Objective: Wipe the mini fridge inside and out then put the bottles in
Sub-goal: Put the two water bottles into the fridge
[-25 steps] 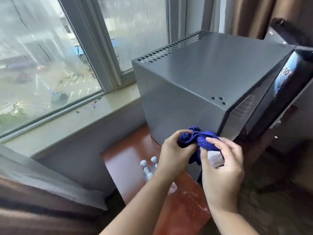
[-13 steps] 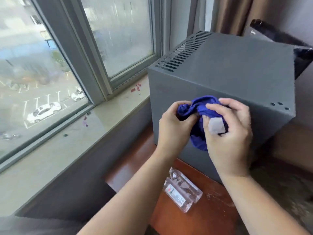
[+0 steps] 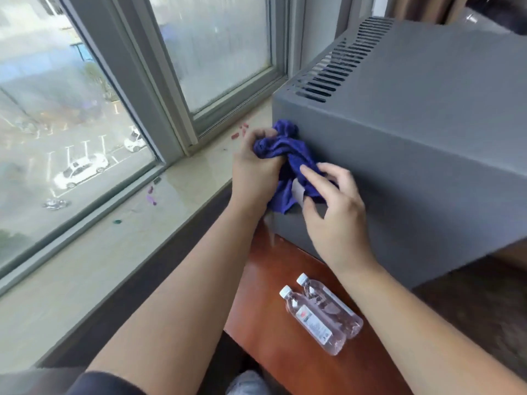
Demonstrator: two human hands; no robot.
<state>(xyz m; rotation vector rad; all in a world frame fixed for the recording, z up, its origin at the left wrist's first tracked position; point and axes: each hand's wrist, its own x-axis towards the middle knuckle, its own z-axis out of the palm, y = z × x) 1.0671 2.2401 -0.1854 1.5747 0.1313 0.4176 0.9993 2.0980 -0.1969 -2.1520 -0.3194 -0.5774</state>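
Two hands work one blue cloth (image 3: 285, 155) at the corner of the grey mini fridge (image 3: 427, 155) nearest the window. Left hand (image 3: 256, 172): fingers curled tight round the bunched upper part of the cloth, fist against the fridge edge. Right hand (image 3: 333, 212): index finger and thumb pinch the lower hanging part of the cloth, just by its white tag (image 3: 298, 192); the other fingers are loosely spread over the fridge side. Cloth lies against the fridge's side wall, crumpled, with a loose end hanging down past the left wrist.

Fridge stands on a red-brown wooden counter (image 3: 271, 323), seen from above and from its side; its door is not in view. A row of vent slots (image 3: 342, 67) runs along the top edge on the far end.

Both bottles (image 3: 319, 317) lie flat on the counter in front of the fridge, outside it, side by side and touching. They are clear plastic with white caps and white labels, caps pointing toward the fridge. They sit between the two forearms, apart from both hands.

Left of the counter is a pale stone window sill (image 3: 114, 238) with a few small coloured specks on it. Above it is a grey-framed window (image 3: 137, 81); a white car (image 3: 81, 169) shows on the street below. Dark sleeve (image 3: 99, 383) at the bottom edge on the left arm.
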